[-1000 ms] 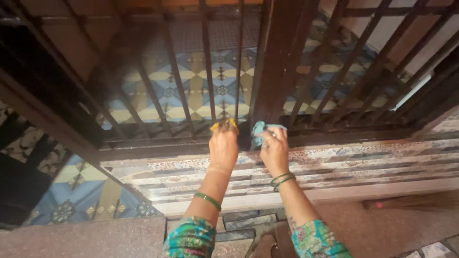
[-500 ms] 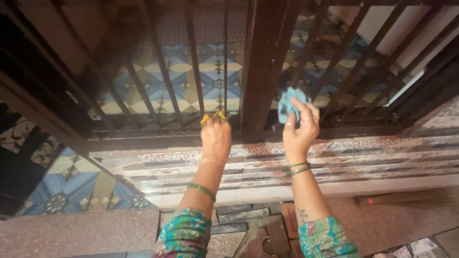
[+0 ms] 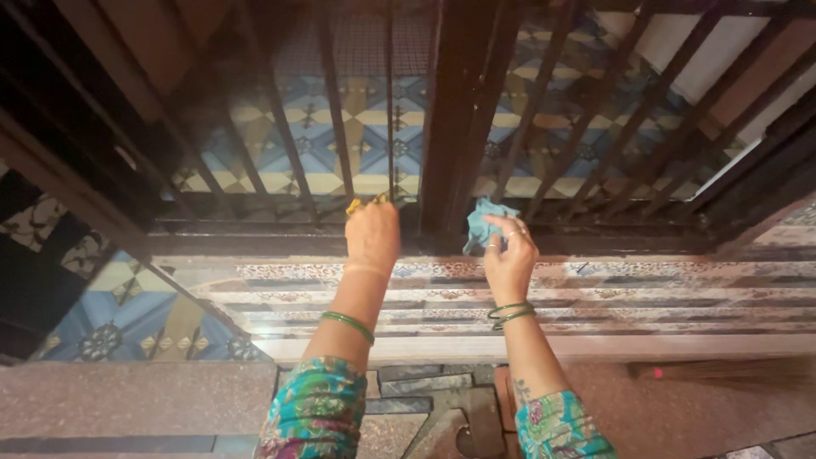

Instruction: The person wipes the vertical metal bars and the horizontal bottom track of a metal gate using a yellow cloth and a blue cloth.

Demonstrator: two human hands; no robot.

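Post (image 3: 450, 119) of dark wood, upright through the upper middle of the frame, long axis running top to bottom, foot meeting the dark bottom rail (image 3: 280, 228) just above both hands. Right hand (image 3: 508, 259) low and just right of centre, fingers pinched shut on a crumpled blue cloth (image 3: 483, 223), wad pressed against or just beside the right face of the post near its foot; cannot tell whether truly touching. Left hand (image 3: 372, 236) low and just left of centre, closed round a small yellow thing (image 3: 364, 202), only its tips showing above the knuckles, kind unclear, held close to the rail between the post and a thin bar (image 3: 333, 110). Hands apart, post between them, at about the same height in the frame. Nearer to the post: the right hand, cloth already at its side; left hand a little further off, on the other face. From the right hand, post lying up and slightly left; from the left hand, up and right. Thin dark bars fanning to either side, slanting toward the upper corners. Behind them, blue and cream patterned floor tiles (image 3: 357, 127) far below. Under the wrists, a patterned tiled ledge (image 3: 646, 293) crossing the frame left to right, square to the post. Green bangles (image 3: 510, 313) on both wrists
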